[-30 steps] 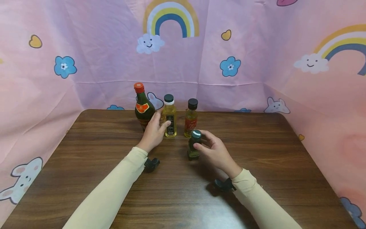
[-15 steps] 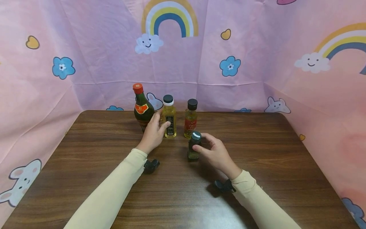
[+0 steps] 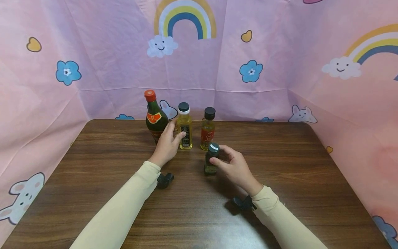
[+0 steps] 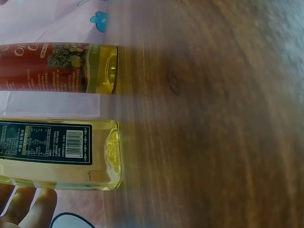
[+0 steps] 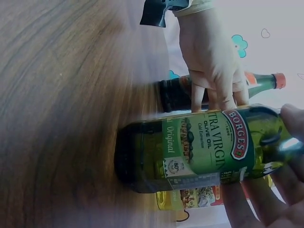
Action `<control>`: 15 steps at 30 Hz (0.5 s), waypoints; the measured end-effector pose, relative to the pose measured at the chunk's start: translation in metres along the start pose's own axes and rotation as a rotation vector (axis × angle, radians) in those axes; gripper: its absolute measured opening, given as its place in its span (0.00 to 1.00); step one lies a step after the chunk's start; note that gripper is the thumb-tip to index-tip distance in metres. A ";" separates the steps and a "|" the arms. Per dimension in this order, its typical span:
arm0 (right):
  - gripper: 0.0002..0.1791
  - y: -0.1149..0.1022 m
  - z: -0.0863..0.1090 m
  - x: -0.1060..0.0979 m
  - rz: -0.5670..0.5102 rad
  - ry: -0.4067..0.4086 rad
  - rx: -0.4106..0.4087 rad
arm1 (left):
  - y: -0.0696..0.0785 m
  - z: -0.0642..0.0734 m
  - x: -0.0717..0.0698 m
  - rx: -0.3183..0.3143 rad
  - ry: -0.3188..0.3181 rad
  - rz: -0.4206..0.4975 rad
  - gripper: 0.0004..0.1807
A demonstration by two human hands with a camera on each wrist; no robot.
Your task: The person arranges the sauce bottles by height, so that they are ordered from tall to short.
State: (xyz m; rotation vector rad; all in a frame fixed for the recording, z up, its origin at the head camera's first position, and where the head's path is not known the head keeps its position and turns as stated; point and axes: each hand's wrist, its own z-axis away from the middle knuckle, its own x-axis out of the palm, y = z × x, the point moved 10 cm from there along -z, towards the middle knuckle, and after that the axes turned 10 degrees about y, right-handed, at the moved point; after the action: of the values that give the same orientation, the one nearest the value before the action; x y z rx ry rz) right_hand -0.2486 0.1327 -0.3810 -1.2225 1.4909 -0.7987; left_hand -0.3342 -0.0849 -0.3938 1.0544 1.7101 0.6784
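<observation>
In the head view, my left hand (image 3: 166, 144) grips a square clear bottle of yellow oil (image 3: 185, 121), the thumb across its front and the fingers at its left side. Its dark label with a barcode (image 4: 75, 144) shows in the left wrist view. Nearer the front, my right hand (image 3: 237, 168) holds a small dark green olive oil bottle (image 3: 210, 165) with a green cap, between thumb and fingers. That bottle's green label (image 5: 204, 142) reads "Borges" in the right wrist view. Both bottles stand upright on the table.
Just left of the left hand stands a tall dark green bottle (image 3: 155, 116) with a red cap. A red-labelled oil bottle (image 3: 207, 133) with a black cap stands behind the olive oil bottle. The brown wooden table (image 3: 186, 214) meets a patterned pink cloth (image 3: 267, 45) at the back.
</observation>
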 end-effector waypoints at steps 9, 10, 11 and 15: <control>0.18 0.003 -0.003 -0.007 0.012 0.068 0.000 | -0.003 0.000 0.000 -0.012 -0.006 -0.014 0.37; 0.18 0.004 -0.003 -0.008 0.014 0.073 0.000 | -0.004 0.000 0.000 -0.014 -0.007 -0.015 0.37; 0.18 0.003 -0.003 -0.009 0.016 0.077 -0.003 | -0.004 0.000 0.000 -0.017 -0.009 -0.015 0.37; 0.18 0.000 -0.004 -0.012 0.028 0.092 -0.034 | -0.004 0.001 0.001 -0.032 -0.019 -0.017 0.38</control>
State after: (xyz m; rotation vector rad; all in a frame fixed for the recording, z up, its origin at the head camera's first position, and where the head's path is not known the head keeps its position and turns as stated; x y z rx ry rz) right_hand -0.2523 0.1436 -0.3768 -1.2015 1.5988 -0.8237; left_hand -0.3351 -0.0857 -0.3980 1.0203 1.6848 0.6806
